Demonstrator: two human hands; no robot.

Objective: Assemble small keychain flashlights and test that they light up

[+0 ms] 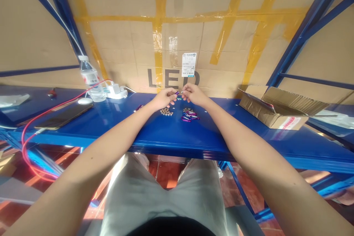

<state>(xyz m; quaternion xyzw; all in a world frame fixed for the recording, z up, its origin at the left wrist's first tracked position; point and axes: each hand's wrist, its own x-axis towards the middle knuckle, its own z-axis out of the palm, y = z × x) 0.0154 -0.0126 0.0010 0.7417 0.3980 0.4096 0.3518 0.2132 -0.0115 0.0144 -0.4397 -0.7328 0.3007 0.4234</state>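
Observation:
My left hand (163, 99) pinches a small purple metal piece (177, 93) above the back of the blue shelf top. Close beside it, my right hand (195, 95) has thumb and fingers pressed together on a tiny silvery piece (182, 92), too small to name. Below my hands lies a heap of purple pieces shaped like small carabiners (189, 117), with silvery bits behind it. To its left is a little cluster of gold-coloured metal parts (166, 112). More purple pieces (138, 107) lie by my left forearm, and something green (179, 99) shows between my hands.
An open cardboard box (272, 116) stands on the right. On the left are a water bottle (95, 84), a white charger block (115, 91), a dark phone (65, 116) and a red cable (35, 120). A large taped cardboard sheet (124, 51) rises behind the blue shelf (116, 129).

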